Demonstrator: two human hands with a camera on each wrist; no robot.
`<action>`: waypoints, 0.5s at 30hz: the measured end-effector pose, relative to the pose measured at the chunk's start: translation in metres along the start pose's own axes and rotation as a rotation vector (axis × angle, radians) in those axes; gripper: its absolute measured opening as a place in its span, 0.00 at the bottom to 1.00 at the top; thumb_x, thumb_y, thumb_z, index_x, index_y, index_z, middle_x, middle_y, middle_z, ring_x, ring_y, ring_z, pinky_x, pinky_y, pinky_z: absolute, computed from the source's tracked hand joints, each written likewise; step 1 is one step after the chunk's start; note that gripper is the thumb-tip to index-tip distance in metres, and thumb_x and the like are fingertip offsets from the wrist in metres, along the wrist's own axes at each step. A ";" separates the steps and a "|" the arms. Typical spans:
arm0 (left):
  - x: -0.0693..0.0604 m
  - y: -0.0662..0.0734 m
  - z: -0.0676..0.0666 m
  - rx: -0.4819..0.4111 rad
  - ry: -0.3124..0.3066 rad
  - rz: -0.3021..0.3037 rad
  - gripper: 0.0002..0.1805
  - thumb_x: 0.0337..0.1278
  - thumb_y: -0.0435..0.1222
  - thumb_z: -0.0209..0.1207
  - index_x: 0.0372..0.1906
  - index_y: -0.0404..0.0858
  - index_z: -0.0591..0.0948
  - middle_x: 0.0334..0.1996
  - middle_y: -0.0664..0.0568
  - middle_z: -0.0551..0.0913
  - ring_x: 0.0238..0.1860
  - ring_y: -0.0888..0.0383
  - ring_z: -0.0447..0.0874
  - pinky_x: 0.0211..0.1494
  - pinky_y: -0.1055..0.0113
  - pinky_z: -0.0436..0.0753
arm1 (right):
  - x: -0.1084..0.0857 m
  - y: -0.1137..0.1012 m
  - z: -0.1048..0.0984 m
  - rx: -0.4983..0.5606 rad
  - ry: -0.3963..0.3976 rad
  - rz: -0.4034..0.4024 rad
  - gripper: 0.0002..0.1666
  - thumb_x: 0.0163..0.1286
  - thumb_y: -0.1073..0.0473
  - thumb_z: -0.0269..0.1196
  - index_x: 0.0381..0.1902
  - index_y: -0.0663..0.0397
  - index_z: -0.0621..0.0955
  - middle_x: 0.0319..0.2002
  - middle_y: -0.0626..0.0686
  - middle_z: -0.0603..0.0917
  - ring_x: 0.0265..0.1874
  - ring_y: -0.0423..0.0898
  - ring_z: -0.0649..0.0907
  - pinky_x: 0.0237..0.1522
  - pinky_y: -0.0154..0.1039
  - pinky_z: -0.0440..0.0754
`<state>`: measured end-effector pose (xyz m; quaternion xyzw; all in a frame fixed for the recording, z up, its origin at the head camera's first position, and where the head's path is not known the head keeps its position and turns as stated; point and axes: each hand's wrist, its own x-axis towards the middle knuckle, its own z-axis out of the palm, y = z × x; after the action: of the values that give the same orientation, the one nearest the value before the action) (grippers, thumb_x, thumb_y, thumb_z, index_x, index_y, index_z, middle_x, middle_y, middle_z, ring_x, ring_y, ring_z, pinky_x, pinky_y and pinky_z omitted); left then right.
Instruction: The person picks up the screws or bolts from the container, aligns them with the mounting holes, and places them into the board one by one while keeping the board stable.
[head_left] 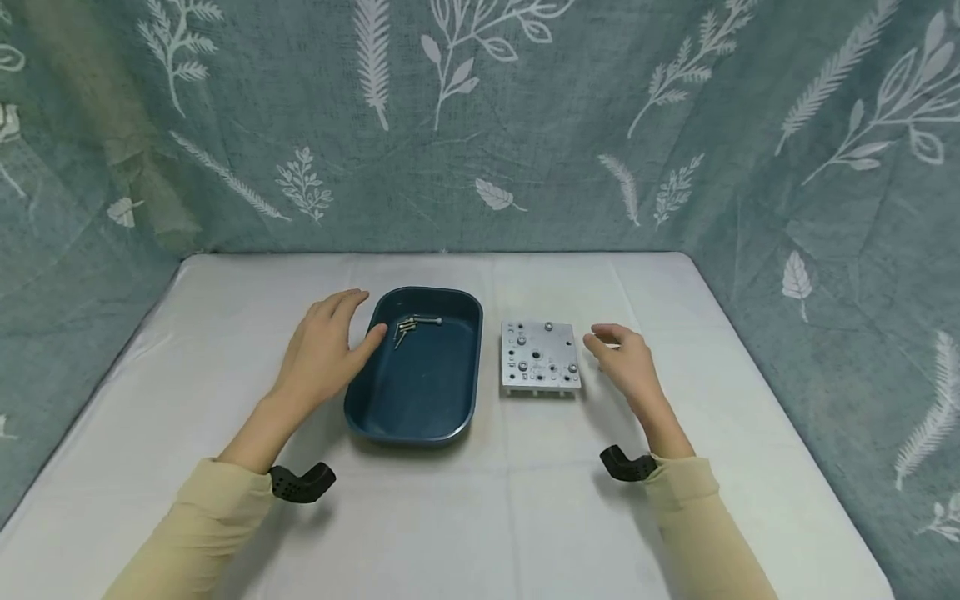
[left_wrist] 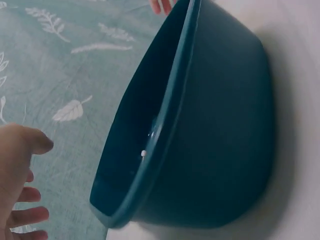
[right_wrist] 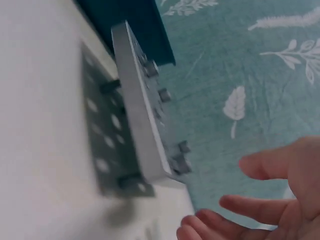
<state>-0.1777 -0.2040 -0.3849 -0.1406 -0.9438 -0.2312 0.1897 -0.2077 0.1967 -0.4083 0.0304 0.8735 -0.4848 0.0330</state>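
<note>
On the white counter (head_left: 450,521), a blue tray (head_left: 412,392) is set left of a metal block (head_left: 551,343) (studded with bolts (right_wrist: 165,95)). The right hand (head_left: 628,360) is held just right of the block, fingers loosely bent; the left hand (head_left: 321,343), spread, by the tray's left rim. Screws (head_left: 408,326) are gathered at the tray's far end; beyond, leafy cloth (head_left: 450,192) is hung.

Pale yellow sleeves (head_left: 183,537), a bent black piece (head_left: 303,483) at each cuff (head_left: 234,490).
</note>
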 end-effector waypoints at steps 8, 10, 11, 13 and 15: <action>0.010 0.007 0.005 -0.107 -0.032 -0.037 0.25 0.67 0.41 0.60 0.62 0.30 0.75 0.57 0.36 0.76 0.52 0.40 0.77 0.49 0.43 0.77 | -0.002 0.005 0.015 0.180 0.018 0.067 0.22 0.74 0.58 0.58 0.61 0.66 0.77 0.52 0.64 0.81 0.41 0.53 0.84 0.39 0.38 0.84; 0.009 0.007 0.007 -0.126 -0.035 -0.045 0.24 0.67 0.40 0.60 0.61 0.30 0.75 0.56 0.36 0.77 0.51 0.41 0.77 0.49 0.43 0.77 | -0.002 0.006 0.018 0.167 0.030 0.065 0.21 0.74 0.59 0.58 0.60 0.66 0.78 0.51 0.64 0.81 0.39 0.52 0.84 0.36 0.37 0.84; 0.008 0.007 0.007 -0.136 -0.036 -0.049 0.24 0.67 0.40 0.60 0.61 0.30 0.75 0.56 0.37 0.77 0.51 0.41 0.78 0.49 0.44 0.77 | -0.002 0.006 0.020 0.161 0.035 0.063 0.20 0.74 0.60 0.58 0.59 0.66 0.78 0.50 0.64 0.81 0.38 0.52 0.84 0.35 0.36 0.84; 0.008 0.007 0.008 -0.156 -0.039 -0.050 0.23 0.68 0.39 0.59 0.61 0.29 0.75 0.56 0.37 0.77 0.51 0.42 0.78 0.50 0.45 0.77 | -0.002 0.006 0.023 0.147 0.039 0.067 0.19 0.73 0.61 0.58 0.57 0.67 0.79 0.49 0.64 0.81 0.38 0.51 0.84 0.33 0.35 0.84; 0.008 0.007 0.008 -0.174 -0.044 -0.045 0.23 0.68 0.38 0.59 0.61 0.29 0.75 0.56 0.37 0.77 0.50 0.43 0.79 0.48 0.46 0.78 | -0.001 0.006 0.025 0.127 0.040 0.069 0.18 0.72 0.63 0.59 0.56 0.67 0.80 0.48 0.64 0.82 0.36 0.50 0.84 0.32 0.34 0.83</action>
<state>-0.1850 -0.1928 -0.3857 -0.1403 -0.9270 -0.3133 0.1508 -0.2054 0.1789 -0.4265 0.0722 0.8399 -0.5371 0.0304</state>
